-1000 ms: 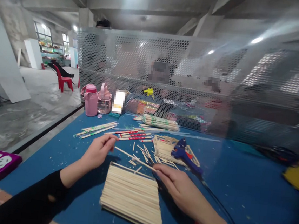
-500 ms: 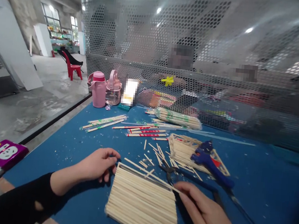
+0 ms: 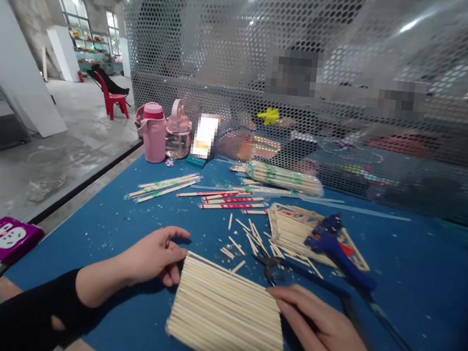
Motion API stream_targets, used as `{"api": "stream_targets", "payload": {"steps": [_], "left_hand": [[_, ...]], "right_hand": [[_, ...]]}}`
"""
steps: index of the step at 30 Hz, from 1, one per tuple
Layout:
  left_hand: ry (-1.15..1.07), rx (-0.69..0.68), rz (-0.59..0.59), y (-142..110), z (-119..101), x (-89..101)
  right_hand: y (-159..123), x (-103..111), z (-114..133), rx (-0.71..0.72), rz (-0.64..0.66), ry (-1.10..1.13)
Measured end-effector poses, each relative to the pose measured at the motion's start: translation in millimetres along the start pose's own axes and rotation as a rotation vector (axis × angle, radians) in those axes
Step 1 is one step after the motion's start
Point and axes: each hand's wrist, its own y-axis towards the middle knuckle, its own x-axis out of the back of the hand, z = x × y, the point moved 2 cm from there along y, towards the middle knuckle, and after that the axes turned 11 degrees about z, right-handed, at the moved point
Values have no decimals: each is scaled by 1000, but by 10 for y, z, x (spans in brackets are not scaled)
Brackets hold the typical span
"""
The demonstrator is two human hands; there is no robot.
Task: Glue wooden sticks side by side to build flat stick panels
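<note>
A panel of wooden chopsticks (image 3: 229, 313), laid side by side, lies in front of me. My right hand (image 3: 310, 326) pinches the right end of the wooden chopstick (image 3: 225, 271) along the panel's far edge. At the far left corner is my left hand (image 3: 158, 256), its thumb touching the stick ends and its index finger stretched out. Just beyond the panel, cut stick pieces (image 3: 237, 267) are scattered. Pliers (image 3: 271, 263) lie close to my right fingertips.
A blue glue gun (image 3: 340, 252) rests across a small stick frame (image 3: 295, 231). Wrapped chopsticks (image 3: 231, 200), a bundle in plastic (image 3: 285, 179), a pink flask (image 3: 154, 137) and a clear bottle (image 3: 178, 137) stand or lie farther back. Behind the perforated screen (image 3: 229, 48) are other people. A purple power strip (image 3: 10, 239) is left.
The chopstick, earlier slanted across the gap at the panel's far edge, now lies flush along that edge. My left thumb has come onto its left end and the index finger has straightened.
</note>
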Motion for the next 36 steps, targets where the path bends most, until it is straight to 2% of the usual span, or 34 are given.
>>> {"api": "stream_targets", "payload": {"steps": [5,19,28,36], "left_hand": [[-28,-7,2,16,24,-4],[27,-7,-50,-44,26,-68],[-36,-10,-83,12,41,-53],[-134,61,-88,37,-10,-48]], "right_hand": [[18,6,10,-17,-18,17],[-55,9,64,-189,10,84],[-48,42,84,-116,25,-9],[10,50,-26,-47,32,-19]]}}
